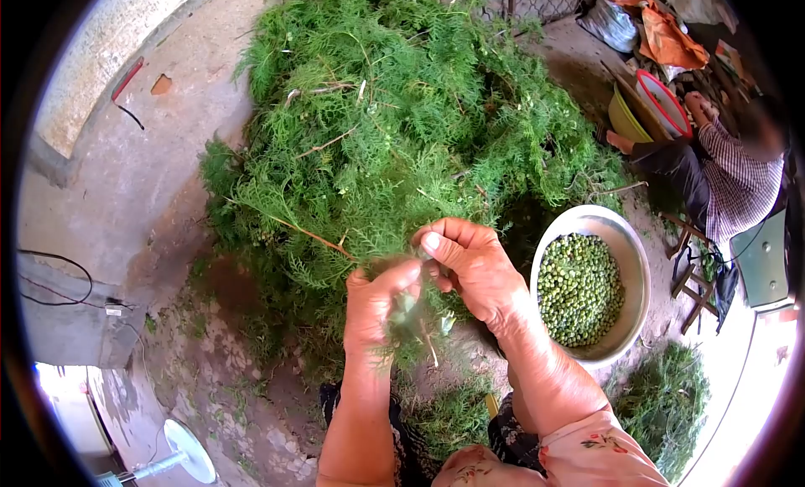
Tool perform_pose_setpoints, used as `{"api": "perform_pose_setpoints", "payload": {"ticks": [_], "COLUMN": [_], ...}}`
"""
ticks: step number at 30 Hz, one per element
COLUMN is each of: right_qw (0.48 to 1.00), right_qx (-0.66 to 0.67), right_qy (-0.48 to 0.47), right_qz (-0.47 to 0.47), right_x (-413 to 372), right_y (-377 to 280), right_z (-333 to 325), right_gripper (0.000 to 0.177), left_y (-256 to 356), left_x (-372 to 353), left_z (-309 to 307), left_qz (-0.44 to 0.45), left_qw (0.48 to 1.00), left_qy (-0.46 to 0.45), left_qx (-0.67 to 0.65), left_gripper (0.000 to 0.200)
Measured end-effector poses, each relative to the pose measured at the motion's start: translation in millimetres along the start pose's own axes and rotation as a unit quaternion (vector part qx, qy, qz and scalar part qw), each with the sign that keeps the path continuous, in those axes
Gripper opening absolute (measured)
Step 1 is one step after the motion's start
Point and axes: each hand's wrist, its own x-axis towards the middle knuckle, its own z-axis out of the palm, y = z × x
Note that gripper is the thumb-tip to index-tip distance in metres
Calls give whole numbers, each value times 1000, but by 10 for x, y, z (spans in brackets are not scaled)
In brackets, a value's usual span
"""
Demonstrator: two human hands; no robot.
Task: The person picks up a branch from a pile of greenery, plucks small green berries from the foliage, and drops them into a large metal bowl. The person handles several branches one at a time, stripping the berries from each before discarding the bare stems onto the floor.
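A large heap of green feathery branches point(394, 109) lies in front of me. Over its near edge, my left hand point(377, 307) is closed round a green sprig point(411, 319), which is partly blurred. Close beside it, my right hand point(474, 265) has its thumb and fingers pinched together at the sprig's upper part; what lies between the fingertips is too small to make out. To the right of my right hand stands a metal basin point(640, 277) holding many small round green cones point(579, 290).
A co-worker in a checked shirt point(746, 172) sits at the right, near a yellow basin point(625, 118) and a red-rimmed basin point(662, 101). A smaller green pile point(667, 403) lies at the lower right. A fan point(189, 452) stands at the lower left.
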Motion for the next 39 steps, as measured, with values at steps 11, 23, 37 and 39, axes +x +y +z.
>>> {"api": "perform_pose_setpoints", "payload": {"ticks": [11, 23, 37, 39], "right_qw": [988, 927, 988, 986], "right_qx": [156, -342, 19, 107], "right_qy": [19, -32, 151, 87], "right_qz": [-16, -151, -20, -92], "right_x": [8, -1, -40, 53], "right_y": [-121, -21, -15, -50], "right_z": [-80, 15, 121, -33], "right_gripper": [25, 25, 19, 16], "left_y": [76, 126, 88, 134], "left_x": [49, -29, 24, 3], "left_z": [37, 128, -42, -49], "left_qz": [82, 163, 88, 101], "left_qw": [985, 960, 970, 966], "left_qy": [149, 229, 162, 204], "left_qx": [-38, -9, -156, -127], "left_gripper": [14, 12, 15, 14]}}
